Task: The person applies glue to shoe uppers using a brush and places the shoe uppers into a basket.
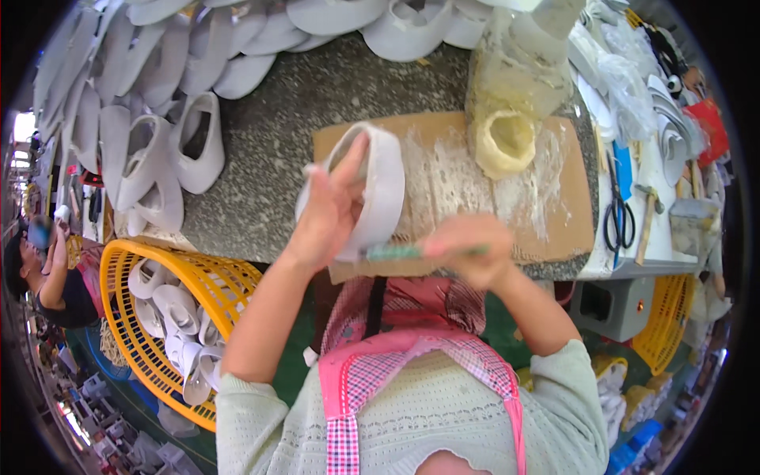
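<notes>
My left hand [332, 210] holds a white shoe upper [384, 190] on its side, with the fingers reaching into its opening. Closed around a green-handled brush [393, 252], my right hand [473, 247] is blurred by motion. The brush's tip end lies against or very near the shoe's lower edge; its bristles cannot be made out. Beneath both hands is a cardboard sheet [443, 190] smeared with whitish dried glue. On its far right part stands a cloudy plastic glue container [514, 87] with a crusted yellowish mouth.
White shoe uppers [202, 146] are heaped along the table's far and left sides. A yellow basket [119, 317] of white shoes stands at the left. Black scissors [619, 218] and a hammer [647, 222] lie at the right. Another person [59, 277] sits at far left.
</notes>
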Available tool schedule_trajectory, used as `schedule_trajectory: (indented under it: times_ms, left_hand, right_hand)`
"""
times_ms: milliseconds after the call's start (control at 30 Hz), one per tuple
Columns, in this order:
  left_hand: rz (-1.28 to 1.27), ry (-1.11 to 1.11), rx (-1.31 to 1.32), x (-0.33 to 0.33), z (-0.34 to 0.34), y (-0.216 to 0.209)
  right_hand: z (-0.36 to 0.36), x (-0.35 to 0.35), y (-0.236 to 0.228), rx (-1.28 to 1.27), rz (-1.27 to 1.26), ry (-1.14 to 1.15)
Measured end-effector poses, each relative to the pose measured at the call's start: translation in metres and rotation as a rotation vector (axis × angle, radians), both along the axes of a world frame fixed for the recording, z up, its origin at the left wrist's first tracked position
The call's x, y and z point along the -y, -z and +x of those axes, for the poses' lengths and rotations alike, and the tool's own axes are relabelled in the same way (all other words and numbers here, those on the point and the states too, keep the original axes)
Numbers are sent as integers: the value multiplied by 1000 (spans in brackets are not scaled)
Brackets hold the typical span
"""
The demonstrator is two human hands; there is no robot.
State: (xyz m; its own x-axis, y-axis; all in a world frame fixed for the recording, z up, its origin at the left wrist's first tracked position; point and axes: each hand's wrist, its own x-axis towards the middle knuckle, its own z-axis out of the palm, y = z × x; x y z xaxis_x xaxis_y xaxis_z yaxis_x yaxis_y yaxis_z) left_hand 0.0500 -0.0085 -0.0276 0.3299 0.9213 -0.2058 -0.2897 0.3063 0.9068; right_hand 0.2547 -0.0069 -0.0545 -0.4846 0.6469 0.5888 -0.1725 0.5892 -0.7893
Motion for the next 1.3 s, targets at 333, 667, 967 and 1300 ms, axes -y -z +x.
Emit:
schedule_trajectory:
  times_ms: [333,667,967,1300]
  left_hand:
    - [806,-26,-1270,11,1,-16]
    - [13,-259,-697,41,-79,26]
    - [-33,-298,-143,55,-67,31]
    - [-71,-305,-97,76,-35,9]
  right_hand:
    - [26,17,-5,-6,-85,262]
    - [-56,47,-6,53,204,280]
    - [-47,42,-5,134,227,446]
    - [-9,60,-45,325,418,418]
